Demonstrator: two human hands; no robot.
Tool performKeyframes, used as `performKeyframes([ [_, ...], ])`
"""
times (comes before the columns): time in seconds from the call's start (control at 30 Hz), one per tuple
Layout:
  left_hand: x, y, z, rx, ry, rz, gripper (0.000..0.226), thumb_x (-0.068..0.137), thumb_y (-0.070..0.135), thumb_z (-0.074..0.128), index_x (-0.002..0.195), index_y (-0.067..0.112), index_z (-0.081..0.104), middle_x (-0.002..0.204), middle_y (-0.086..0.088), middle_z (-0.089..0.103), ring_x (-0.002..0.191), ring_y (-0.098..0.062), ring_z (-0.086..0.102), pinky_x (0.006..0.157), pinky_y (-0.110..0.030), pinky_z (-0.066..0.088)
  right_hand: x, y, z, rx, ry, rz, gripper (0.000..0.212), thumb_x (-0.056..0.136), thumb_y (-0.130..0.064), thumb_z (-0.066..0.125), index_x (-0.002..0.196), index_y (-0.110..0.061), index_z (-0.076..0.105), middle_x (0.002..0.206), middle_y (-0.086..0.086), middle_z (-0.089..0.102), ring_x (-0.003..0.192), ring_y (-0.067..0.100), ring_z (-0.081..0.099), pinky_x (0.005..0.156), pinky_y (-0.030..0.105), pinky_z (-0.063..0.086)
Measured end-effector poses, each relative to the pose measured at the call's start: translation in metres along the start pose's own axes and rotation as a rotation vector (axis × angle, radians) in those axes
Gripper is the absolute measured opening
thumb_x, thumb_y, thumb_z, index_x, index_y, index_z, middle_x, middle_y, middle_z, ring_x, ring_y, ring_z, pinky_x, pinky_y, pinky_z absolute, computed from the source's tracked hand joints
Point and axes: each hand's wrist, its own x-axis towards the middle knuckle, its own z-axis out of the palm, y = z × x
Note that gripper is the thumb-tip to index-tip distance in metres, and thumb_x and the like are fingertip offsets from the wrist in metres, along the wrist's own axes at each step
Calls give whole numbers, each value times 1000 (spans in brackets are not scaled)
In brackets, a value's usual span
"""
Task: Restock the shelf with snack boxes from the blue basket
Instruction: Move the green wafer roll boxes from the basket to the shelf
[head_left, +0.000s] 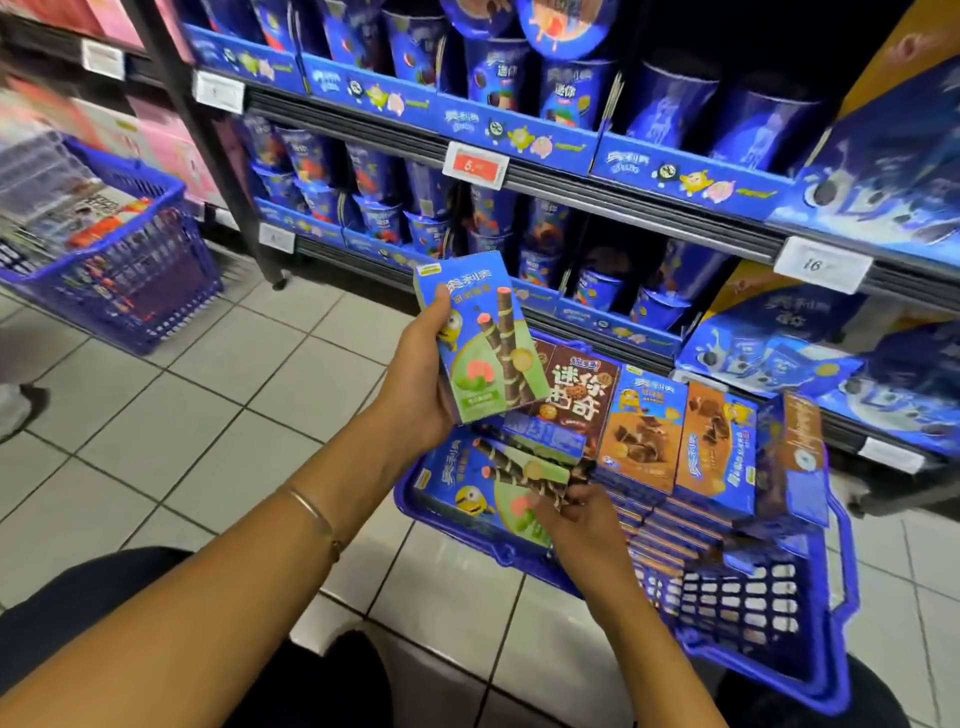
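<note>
Left hand (428, 376) grasps a blue-green snack box (480, 338) upright, thumb on its left front edge, fingers curled behind. The box is in the air above the blue basket's (831, 587) far-left corner and clear of the shelf (623, 193) front.

Right hand (576, 514) is down in the basket, fingers curled on the right end of a second blue-green box (483, 491). That one lies flat along the near-left rim. The grip is a bit blurred but reads as a pinch.

Rest of the basket load:
- brown box (579, 402) upright at the far side
- two orange boxes (644, 431) (719, 447) beside it
- flat stacks below them
- the near-right part of the basket shows bare mesh wall

The basket's far side sits close under the lowest shelf lip, a tight gap. The shelf tiers are packed with blue cups (493, 78) behind blue front trays, and price tags (475, 165) hang on the rails. Larger blue packs (769, 353) overhang at right, just beside the basket's far-right corner.

Open tiled floor (208, 415) lies to the left of the basket. A second loaded basket (130, 280) stands well apart at far left, near the black shelf upright (208, 130). There is a thin bracelet (317, 514) on the left wrist.
</note>
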Motion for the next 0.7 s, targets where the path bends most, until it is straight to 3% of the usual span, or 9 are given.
performKeyframes([
  [0.1,5,1,-5,-10,-21,-1,56,104,59,49,137,18,68,127,-10,75,112,-33,75,84,-51,65,0,0,-10,2,-4,24,12,93,-23,71,102,-26,64,104,-6,74,90,8,71,80,34,59],
  [0.2,11,6,-6,-35,-49,-6,59,103,63,46,134,19,70,128,-11,75,112,-33,75,84,-53,64,-6,-6,-26,92,-16,71,10,94,-15,70,99,-22,64,92,-4,74,69,0,71,57,19,53],
  [0.37,16,17,-2,-49,-84,26,72,100,72,42,142,18,65,134,-13,71,123,-36,69,89,-53,62,-14,-34,-57,275,-117,7,25,87,3,69,105,-14,70,99,10,78,86,22,76,66,28,59],
  [0.47,19,23,-3,-61,-90,56,76,100,76,37,141,19,66,134,-14,72,124,-36,68,90,-55,62,-12,-54,-70,481,-73,-63,32,81,-3,70,112,-8,68,108,11,76,96,28,73,76,35,60],
  [0.53,19,25,-6,-60,-81,55,77,99,77,36,141,19,67,133,-14,72,122,-37,69,90,-59,61,-9,-65,-71,642,19,-84,39,78,-13,71,116,-7,65,110,9,75,96,26,72,74,35,59],
  [0.7,19,30,-11,-28,-13,59,68,101,70,44,139,19,67,127,-13,75,115,-36,73,78,-58,64,-1,-88,-50,780,194,-131,40,94,-10,65,133,-7,57,104,3,75,82,15,73,69,33,55],
])
